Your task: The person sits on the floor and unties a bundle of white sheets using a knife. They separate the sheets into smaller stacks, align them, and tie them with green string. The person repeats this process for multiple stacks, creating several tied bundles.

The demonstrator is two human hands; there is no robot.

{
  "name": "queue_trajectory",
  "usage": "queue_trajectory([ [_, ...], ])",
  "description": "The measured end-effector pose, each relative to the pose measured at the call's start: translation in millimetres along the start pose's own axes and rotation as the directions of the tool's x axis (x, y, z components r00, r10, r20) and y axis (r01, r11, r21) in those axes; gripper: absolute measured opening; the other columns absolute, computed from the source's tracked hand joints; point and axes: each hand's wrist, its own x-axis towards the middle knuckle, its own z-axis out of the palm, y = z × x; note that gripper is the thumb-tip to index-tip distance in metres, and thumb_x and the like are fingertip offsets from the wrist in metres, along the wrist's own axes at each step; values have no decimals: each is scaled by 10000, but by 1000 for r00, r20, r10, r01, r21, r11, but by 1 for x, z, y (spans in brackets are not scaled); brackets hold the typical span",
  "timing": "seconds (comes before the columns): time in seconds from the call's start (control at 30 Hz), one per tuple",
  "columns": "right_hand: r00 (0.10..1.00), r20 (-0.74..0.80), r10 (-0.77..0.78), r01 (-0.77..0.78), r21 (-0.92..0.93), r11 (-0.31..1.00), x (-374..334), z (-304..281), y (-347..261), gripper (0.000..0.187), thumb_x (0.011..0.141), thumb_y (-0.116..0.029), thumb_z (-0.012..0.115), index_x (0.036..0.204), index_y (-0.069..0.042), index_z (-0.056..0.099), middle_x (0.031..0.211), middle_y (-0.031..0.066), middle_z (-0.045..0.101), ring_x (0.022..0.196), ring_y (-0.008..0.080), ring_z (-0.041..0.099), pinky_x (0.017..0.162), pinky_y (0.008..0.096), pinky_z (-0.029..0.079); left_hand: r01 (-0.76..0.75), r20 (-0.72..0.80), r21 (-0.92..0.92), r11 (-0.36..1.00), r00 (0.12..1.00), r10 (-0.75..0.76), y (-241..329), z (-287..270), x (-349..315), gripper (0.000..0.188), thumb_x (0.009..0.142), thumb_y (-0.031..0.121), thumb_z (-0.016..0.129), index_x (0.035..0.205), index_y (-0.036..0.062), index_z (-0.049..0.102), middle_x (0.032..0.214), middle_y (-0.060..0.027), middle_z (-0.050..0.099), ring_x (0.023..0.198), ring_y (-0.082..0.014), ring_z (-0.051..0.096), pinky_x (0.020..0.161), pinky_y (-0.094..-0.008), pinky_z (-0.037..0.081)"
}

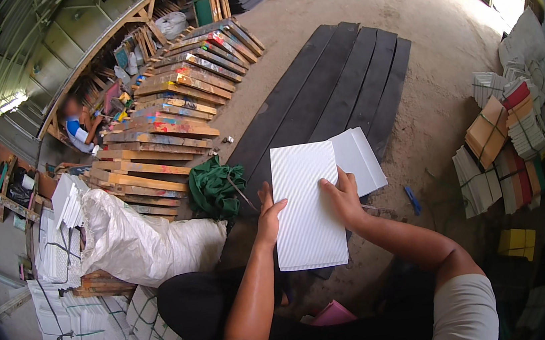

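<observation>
Between my two hands is a stack of white sheets with a finely ribbed top (308,216), its long side pointing away from me. My left hand (268,216) is closed on its left edge, thumb on top. My right hand (344,197) grips the right edge, thumb pressed on the ribbed face; the fingers beneath are partly hidden. Just beyond, several plain white sheets (360,160) lie fanned at a slant on long black boards (307,89), partly covered by the held stack.
A blue tool (412,200) lies on the floor at right. Strapped bundles (482,180) of sheets stand further right, near a yellow block (517,243). At left are a white sack (146,238), green cloth (214,187) and stacked wooden frames (173,124). A person (79,128) sits beyond.
</observation>
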Motion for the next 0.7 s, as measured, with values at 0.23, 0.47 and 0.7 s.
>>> queue_trajectory([
  [0.23, 995, -35, -91, 88, -90, 992, 24, 13, 41, 824, 1061, -434, 552, 1673, -35, 172, 1524, 239, 316, 1347, 323, 477, 1144, 424, 439, 24, 29, -190, 982, 999, -18, -49, -5, 10, 836, 1015, 182, 503, 1665, -33, 23, 1762, -174, -40, 1598, -255, -154, 1285, -413, -39],
  [0.47, 990, 62, -125, 128, -35, 991, 28, 18, 56, 840, 1096, -458, 500, 1689, -50, 66, 1658, 275, 235, 1524, 388, 317, 1230, 461, 336, 29, 79, -192, 981, 997, -14, -52, -8, 2, 842, 1009, 141, 477, 1675, -2, -17, 1763, -163, 25, 1615, -242, 23, 1294, -363, 64],
  [0.7, 979, 71, -189, 194, -78, 978, 12, 13, 45, 780, 1122, -372, 433, 1665, 30, 45, 1696, 290, 198, 1589, 402, 204, 1290, 459, 207, 32, 26, -214, 976, 999, -27, -27, 5, -12, 836, 991, 149, 478, 1690, 22, 37, 1752, -150, 162, 1603, -259, 198, 1288, -360, 136],
])
